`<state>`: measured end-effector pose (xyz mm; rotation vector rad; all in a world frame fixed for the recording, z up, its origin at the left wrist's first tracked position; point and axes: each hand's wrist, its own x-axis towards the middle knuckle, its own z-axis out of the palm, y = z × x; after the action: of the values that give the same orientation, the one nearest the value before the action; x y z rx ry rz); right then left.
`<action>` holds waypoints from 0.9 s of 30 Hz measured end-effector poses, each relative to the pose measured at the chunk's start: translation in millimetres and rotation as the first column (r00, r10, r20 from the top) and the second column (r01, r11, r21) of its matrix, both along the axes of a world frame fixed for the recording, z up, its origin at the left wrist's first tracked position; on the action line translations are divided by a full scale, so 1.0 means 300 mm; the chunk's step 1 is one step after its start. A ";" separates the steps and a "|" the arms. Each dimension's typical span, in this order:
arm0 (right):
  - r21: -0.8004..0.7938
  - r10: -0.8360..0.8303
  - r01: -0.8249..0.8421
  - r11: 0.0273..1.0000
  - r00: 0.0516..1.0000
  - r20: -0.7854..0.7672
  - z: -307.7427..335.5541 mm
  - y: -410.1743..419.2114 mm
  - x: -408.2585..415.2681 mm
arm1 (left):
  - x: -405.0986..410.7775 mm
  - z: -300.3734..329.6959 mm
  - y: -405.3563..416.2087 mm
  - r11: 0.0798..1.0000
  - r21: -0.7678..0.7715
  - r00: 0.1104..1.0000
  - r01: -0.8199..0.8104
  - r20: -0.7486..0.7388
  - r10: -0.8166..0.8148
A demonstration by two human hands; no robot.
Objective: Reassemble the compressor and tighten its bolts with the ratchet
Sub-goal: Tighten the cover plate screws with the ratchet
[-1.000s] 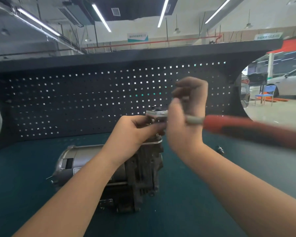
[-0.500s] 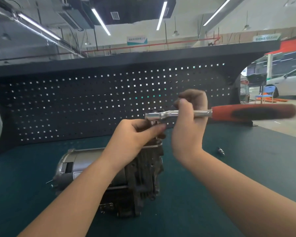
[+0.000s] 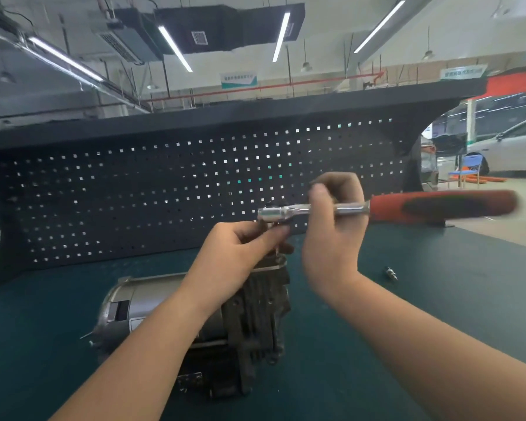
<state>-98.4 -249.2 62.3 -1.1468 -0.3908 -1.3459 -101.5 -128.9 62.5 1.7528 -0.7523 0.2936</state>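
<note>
Right hand [image 3: 331, 235]: grips the ratchet's [image 3: 377, 208] metal shank, fingers curled over the top and thumb in front, just beside the red handle.
Left hand [image 3: 240, 247]: fingers and thumb pinch something small and dark right under the ratchet head; what it is cannot be told, as the fingers hide it.
Ratchet: held level above the compressor [image 3: 201, 323], silver head to the left, red-and-black handle pointing right and blurred at its end.
Compressor: lies on the bench [image 3: 438, 299] in the middle, toward the near edge; silver motor drum to the left, dark finned block to the right, its top straight below both hands.
Small metal part [image 3: 390, 272]: lies alone on the bench, right of the compressor and well apart from it.
Pegboard [image 3: 134, 192]: dark, stands along the bench's far edge.
Background: white car [image 3: 513, 147] and blue chair [image 3: 469, 167] on the shop floor past the far right corner.
</note>
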 end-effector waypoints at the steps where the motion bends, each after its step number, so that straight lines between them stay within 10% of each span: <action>1: -0.179 -0.152 0.177 0.968 0.977 0.147 -0.003 0.021 -0.022 | -0.004 0.003 0.000 1.000 0.011 1.000 -0.018 0.005 0.018; 4: -0.465 -0.292 0.581 0.667 0.779 0.555 0.004 0.075 -0.065 | 0.007 0.001 -0.001 0.991 0.053 0.992 -0.121 0.034 0.120; 6: -0.446 -0.295 0.607 0.658 0.753 0.589 0.009 0.076 -0.070 | 0.014 0.000 -0.001 0.994 0.001 0.994 -0.111 -0.009 0.111; 10: -0.199 -0.099 0.149 0.969 0.965 0.241 -0.002 -0.012 -0.021 | 0.003 0.003 0.007 1.000 0.006 0.999 0.017 -0.039 -0.017; 14: 0.232 0.340 -0.315 0.920 0.937 -0.074 0.038 -0.018 0.002 | 0.015 -0.010 0.005 0.999 -0.032 1.000 0.018 -0.023 -0.019; 17: -0.149 -0.012 0.039 0.988 0.984 0.178 0.023 0.013 -0.029 | 0.020 -0.007 0.008 1.000 -0.016 1.000 -0.005 -0.010 0.005; 21: -0.393 -0.265 0.656 0.645 0.674 0.689 0.020 0.066 -0.052 | 0.049 -0.014 0.021 0.990 0.061 0.992 -0.127 -0.020 0.128; 27: -0.138 -0.077 0.114 0.984 0.966 0.246 0.004 -0.077 0.037 | 0.011 -0.007 0.010 1.000 0.004 0.999 0.027 -0.019 -0.027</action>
<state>-87.4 -272.3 63.5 -1.1421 -0.6283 -1.5680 -98.3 -125.9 60.3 1.7461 -0.7635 0.2571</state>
